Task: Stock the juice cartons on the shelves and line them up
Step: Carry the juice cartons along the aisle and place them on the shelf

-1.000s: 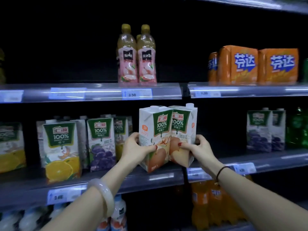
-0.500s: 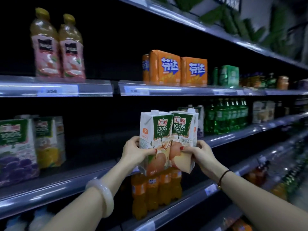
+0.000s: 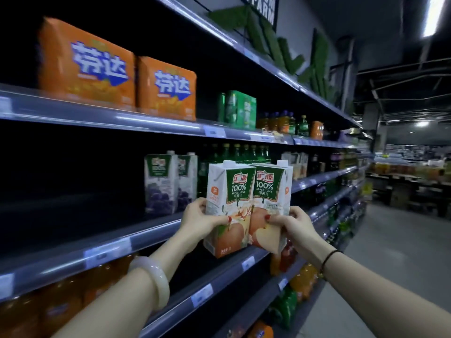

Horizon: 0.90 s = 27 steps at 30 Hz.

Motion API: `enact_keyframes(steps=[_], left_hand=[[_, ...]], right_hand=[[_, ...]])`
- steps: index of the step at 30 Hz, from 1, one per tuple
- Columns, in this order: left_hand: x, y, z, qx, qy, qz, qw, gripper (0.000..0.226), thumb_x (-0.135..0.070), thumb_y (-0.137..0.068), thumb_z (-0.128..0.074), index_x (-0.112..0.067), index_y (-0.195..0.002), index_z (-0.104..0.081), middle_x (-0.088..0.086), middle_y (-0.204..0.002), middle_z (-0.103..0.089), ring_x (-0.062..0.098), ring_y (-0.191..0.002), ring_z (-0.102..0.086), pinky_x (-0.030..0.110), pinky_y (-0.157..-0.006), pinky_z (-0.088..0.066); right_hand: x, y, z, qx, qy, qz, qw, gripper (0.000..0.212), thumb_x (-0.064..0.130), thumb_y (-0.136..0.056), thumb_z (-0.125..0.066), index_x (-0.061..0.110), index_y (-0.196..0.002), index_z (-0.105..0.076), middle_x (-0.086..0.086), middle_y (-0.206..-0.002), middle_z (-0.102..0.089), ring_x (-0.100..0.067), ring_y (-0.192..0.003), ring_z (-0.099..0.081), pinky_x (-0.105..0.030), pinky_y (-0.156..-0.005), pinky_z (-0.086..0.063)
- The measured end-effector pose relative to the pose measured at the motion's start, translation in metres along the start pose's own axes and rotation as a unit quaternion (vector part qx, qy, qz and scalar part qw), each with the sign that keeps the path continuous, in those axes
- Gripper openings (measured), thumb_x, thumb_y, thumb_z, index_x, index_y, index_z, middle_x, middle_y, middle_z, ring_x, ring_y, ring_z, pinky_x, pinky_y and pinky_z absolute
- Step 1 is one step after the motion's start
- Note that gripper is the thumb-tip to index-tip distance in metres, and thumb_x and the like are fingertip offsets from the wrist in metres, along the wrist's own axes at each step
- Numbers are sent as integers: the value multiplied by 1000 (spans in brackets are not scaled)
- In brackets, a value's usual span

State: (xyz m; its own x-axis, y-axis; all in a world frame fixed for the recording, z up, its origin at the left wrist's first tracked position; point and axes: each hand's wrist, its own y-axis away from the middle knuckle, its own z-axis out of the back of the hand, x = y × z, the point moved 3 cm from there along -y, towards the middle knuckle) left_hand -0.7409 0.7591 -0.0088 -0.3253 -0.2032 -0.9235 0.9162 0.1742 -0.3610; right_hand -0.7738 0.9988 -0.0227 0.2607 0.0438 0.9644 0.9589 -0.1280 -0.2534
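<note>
Two white-and-green cardboard apple juice cartons [image 3: 240, 191] hang in the air just in front of the grey metal middle shelf [image 3: 151, 232], pressed side by side and not yet set down. The left hand [image 3: 200, 219] has its fingers [image 3: 220, 218] clamped on the left carton's lower half, and the right hand [image 3: 296, 225] pinches the right one likewise. Gripped so low, the tall pair could splay at the top and slip. At ten o'clock, purple-printed grape juice cartons [image 3: 159, 186] stand near enough to be knocked.

Two apple juice cartons [image 3: 234, 191] were held side by side before the middle shelf [image 3: 151, 230]; grape juice cartons [image 3: 161, 184] were stood on it behind-left, bottles [image 3: 241, 153] to their right.
</note>
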Motion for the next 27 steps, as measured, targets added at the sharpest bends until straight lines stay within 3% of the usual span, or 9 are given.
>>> enact_keyframes(steps=[3,6,11,14,18,24,27], left_hand=[[7,-32,-59,33,5,-9,999,45,-12,-53,-85,-26,-85,-58,-9,-91,-68,8,-85,-64,26,-67,-52],[17,-68,-115,65,8,-7,998,47,-13,-52,-85,-23,-90,-59,-6,-95,-68,10,-87,-65,30,-71,-54],[37,-136,-205,109,14,-8,994,48,-15,-53,-85,-26,-90,-57,-8,-95,-67,9,-87,-65,31,-71,-55],[48,-183,-259,126,20,-13,992,51,-16,-55,-86,-22,-97,-57,-7,-98,-66,11,-89,-64,32,-72,-54],[50,-250,-328,146,24,-31,989,50,-15,-56,-86,-22,-96,-58,-8,-95,-65,8,-87,-62,24,-64,-50],[59,-324,-433,173,40,-44,983,55,-12,-55,-87,-19,-101,-59,-9,-96,-65,8,-89,-62,26,-69,-51],[67,-357,-489,191,55,-39,979,53,-9,-54,-87,-21,-97,-59,-10,-93,-65,4,-85,-62,21,-64,-50]], right_hand=[[-13,-34,48,-30,1,-7,1000,42,2,-64,-80,3,-98,-56,-17,-100,-67,-33,-92,-66,-48,-81,-56],[-28,-72,91,-56,7,-16,998,44,3,-64,-80,2,-101,-56,-18,-102,-66,-35,-94,-65,-51,-84,-55],[-50,-145,151,-94,18,-20,995,43,4,-65,-80,4,-99,-55,-17,-100,-66,-32,-87,-65,-38,-66,-52],[-59,-199,184,-103,26,-10,994,43,5,-66,-79,6,-100,-53,-16,-100,-65,-30,-86,-64,-36,-63,-50],[-68,-270,228,-132,19,-3,991,45,4,-67,-79,6,-102,-52,-14,-102,-65,-32,-91,-65,-46,-79,-55],[-79,-358,302,-169,18,3,985,44,3,-65,-79,7,-100,-53,-14,-102,-66,-32,-92,-65,-49,-83,-55],[-87,-401,342,-179,17,4,984,43,3,-65,-78,9,-100,-53,-13,-104,-65,-32,-95,-64,-50,-86,-54]])
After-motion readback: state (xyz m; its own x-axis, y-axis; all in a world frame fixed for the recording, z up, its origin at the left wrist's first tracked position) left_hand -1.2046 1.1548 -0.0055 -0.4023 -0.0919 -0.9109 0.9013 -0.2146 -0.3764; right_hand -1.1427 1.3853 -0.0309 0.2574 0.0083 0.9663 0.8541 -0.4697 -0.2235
